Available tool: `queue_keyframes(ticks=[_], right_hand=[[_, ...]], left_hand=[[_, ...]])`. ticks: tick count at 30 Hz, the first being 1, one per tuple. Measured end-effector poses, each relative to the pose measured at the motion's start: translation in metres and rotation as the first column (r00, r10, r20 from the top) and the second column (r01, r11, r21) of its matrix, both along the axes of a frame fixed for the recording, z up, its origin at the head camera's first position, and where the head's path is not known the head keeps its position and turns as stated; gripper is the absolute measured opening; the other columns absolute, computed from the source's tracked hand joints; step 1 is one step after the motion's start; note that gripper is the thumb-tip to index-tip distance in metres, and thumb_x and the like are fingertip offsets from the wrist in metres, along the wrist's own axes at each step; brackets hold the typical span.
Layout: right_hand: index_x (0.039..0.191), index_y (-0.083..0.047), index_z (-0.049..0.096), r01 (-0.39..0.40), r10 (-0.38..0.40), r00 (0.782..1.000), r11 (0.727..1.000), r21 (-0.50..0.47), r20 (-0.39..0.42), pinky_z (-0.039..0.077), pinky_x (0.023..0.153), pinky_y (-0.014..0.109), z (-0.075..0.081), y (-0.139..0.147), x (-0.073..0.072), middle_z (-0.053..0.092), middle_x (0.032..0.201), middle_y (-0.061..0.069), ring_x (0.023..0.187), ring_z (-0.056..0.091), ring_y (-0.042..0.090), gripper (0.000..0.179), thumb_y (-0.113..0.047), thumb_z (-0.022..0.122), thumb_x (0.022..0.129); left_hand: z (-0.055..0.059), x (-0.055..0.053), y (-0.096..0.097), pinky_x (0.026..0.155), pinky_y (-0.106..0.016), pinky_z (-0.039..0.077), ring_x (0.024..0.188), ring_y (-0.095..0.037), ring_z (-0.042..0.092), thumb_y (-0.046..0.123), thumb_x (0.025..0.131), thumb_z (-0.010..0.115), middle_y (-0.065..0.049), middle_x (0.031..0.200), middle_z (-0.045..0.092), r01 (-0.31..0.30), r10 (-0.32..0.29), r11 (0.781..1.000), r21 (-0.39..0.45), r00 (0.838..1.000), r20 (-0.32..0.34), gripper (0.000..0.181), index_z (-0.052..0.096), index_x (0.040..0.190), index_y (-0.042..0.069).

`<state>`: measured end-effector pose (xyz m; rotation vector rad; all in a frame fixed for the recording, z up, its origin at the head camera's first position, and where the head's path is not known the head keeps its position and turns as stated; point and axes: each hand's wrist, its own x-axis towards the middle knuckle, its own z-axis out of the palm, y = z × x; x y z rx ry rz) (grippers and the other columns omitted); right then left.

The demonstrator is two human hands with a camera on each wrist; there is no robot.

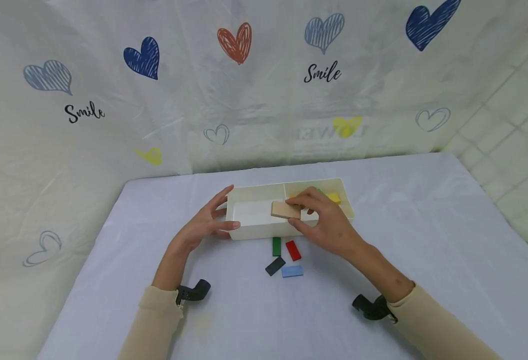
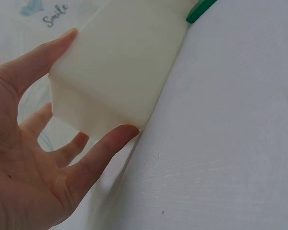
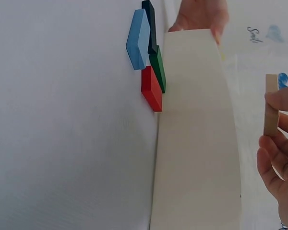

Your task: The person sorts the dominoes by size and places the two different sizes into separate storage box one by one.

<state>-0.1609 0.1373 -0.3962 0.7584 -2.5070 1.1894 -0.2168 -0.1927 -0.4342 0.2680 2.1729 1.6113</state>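
Observation:
My left hand (image 1: 203, 222) holds the left end of a white two-compartment box (image 1: 250, 232), its thumb on the front wall and fingers spread round the end. The left wrist view shows that hand (image 2: 43, 177) gripping the box corner. Above the box, near the divider, my right hand (image 1: 331, 225) pinches a plain wooden block (image 1: 285, 210) between thumb and fingers. In the right wrist view, the wooden block (image 3: 271, 105) stands out beyond the box wall. Yellow (image 1: 333, 198) and green blocks lie in the right compartment, partly hidden by the right hand.
In front of the box lie a green block (image 1: 276, 246), a red block (image 1: 293, 250), a dark block (image 1: 275, 266) and a light blue block (image 1: 292, 271). A white cloth (image 1: 237, 320) covers the table. Behind hangs a sheet (image 1: 264, 95) printed with hearts.

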Motion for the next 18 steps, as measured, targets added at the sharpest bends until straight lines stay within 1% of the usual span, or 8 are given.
queue_keyframes(ticks=[4,8,10,13,16,18], right_hand=[[0.123,-0.015,0.075,0.016,-0.016,1.000,1.000,-0.002,-0.013,0.051,0.081,0.022,-0.0008,0.0022,-0.0025,0.066,0.116,-0.001,0.101,0.061,0.015,0.037,-0.011,0.084,0.087],[0.123,-0.014,0.075,0.031,-0.031,0.999,1.000,-0.003,-0.015,0.051,0.081,0.022,-0.0027,0.0040,-0.0044,0.065,0.115,0.001,0.101,0.060,0.014,0.037,-0.011,0.084,0.087],[0.124,-0.014,0.075,0.039,-0.039,0.999,0.999,0.003,-0.011,0.051,0.081,0.022,-0.0035,0.0046,-0.0050,0.065,0.116,0.001,0.102,0.060,0.014,0.037,-0.011,0.084,0.088],[0.125,-0.015,0.075,0.053,-0.053,0.999,0.999,0.012,-0.010,0.053,0.082,0.026,-0.0038,0.0056,-0.0056,0.065,0.116,0.001,0.103,0.061,0.015,0.038,-0.012,0.084,0.088],[0.125,-0.014,0.075,0.060,-0.059,0.998,0.998,0.009,-0.013,0.055,0.082,0.032,-0.0032,0.0066,-0.0062,0.064,0.115,0.001,0.103,0.061,0.015,0.038,-0.012,0.084,0.088],[0.125,-0.014,0.075,0.062,-0.062,0.998,0.998,0.008,-0.016,0.055,0.082,0.034,-0.0030,0.0072,-0.0068,0.064,0.115,0.001,0.103,0.061,0.015,0.038,-0.012,0.084,0.088]], left_hand=[[0.0002,-0.0006,0.0002,0.087,-0.044,0.062,0.157,-0.036,0.031,0.023,0.089,0.082,-0.002,0.173,0.015,-0.004,0.004,1.000,0.006,1.000,0.004,0.097,0.024,0.162,0.048],[0.0005,-0.0009,0.0000,0.087,-0.044,0.062,0.157,-0.037,0.030,0.023,0.089,0.082,-0.004,0.173,0.015,0.001,-0.001,1.000,0.004,1.000,-0.001,0.097,0.023,0.164,0.045],[0.0004,-0.0010,-0.0003,0.087,-0.044,0.062,0.157,-0.038,0.030,0.023,0.089,0.081,-0.005,0.174,0.014,0.002,-0.002,1.000,0.002,1.000,0.000,0.097,0.023,0.163,0.047],[-0.0001,-0.0010,-0.0005,0.088,-0.045,0.062,0.157,-0.038,0.029,0.023,0.089,0.081,-0.005,0.174,0.013,0.001,-0.001,1.000,0.002,1.000,0.004,0.096,0.024,0.162,0.049],[-0.0004,-0.0007,-0.0005,0.088,-0.045,0.062,0.157,-0.039,0.029,0.023,0.089,0.081,-0.006,0.174,0.013,-0.001,0.000,1.000,0.001,1.000,0.004,0.096,0.024,0.163,0.047],[-0.0001,-0.0002,-0.0005,0.088,-0.045,0.062,0.158,-0.039,0.028,0.023,0.090,0.081,-0.006,0.174,0.012,0.003,-0.003,1.000,0.000,1.000,0.001,0.097,0.023,0.164,0.045]])
